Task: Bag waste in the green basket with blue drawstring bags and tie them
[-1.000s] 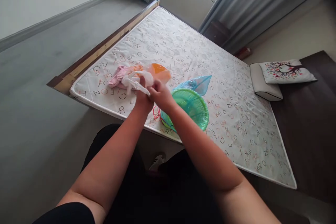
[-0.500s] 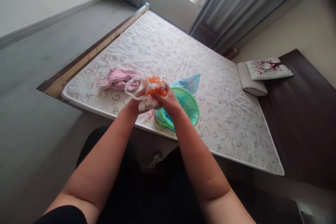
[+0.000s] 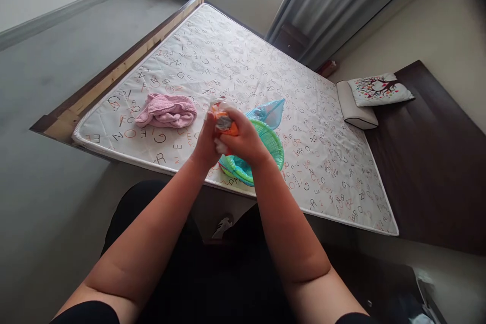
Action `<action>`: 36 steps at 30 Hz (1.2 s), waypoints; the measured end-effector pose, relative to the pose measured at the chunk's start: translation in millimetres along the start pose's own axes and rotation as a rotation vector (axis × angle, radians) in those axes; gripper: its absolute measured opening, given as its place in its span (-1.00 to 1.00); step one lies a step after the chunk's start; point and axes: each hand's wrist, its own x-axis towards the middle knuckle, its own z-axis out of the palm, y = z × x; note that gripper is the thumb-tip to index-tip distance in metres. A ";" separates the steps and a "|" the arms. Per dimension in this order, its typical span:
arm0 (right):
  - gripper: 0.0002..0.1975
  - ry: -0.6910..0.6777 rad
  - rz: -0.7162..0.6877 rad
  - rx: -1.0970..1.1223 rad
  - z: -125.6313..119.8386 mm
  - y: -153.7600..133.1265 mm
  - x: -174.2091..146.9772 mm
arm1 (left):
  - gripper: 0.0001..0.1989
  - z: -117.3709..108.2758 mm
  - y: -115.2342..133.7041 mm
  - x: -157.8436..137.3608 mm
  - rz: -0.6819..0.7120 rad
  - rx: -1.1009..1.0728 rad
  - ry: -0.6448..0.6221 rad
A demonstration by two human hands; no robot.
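Both my hands are closed together around a crumpled orange and white plastic bag (image 3: pixel 227 125), held above the near edge of the mattress. My left hand (image 3: pixel 206 143) presses it from the left, and my right hand (image 3: pixel 246 137) wraps it from the right. Parts of the bag bulge out between the fingers. Behind and below my right hand stands a green basket (image 3: pixel 279 152) lined with a blue-green plastic bag, partly hidden by that hand and forearm. A blue plastic bag end (image 3: pixel 274 113) spreads out behind its rim. To the left lies a bunched pink towel (image 3: pixel 167 111).
The letter-printed mattress (image 3: pixel 334 177) sits in a wooden bed frame (image 3: pixel 125 63). A beige bolster (image 3: pixel 355 106) and a tree-print pillow (image 3: pixel 379 88) rest by the dark headboard (image 3: pixel 429 162). Grey curtains (image 3: pixel 322 5) hang beside the window.
The bag has been squeezed into a smaller bundle; its loose white handle loop no longer sticks out to the left. My hands have closed tighter around it. The view has shifted slightly.
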 end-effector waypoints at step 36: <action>-0.53 0.684 0.349 -0.268 -85.1 98.6 -152.9 | -0.80 -65.7 -3.8 40.3 -0.156 0.440 0.421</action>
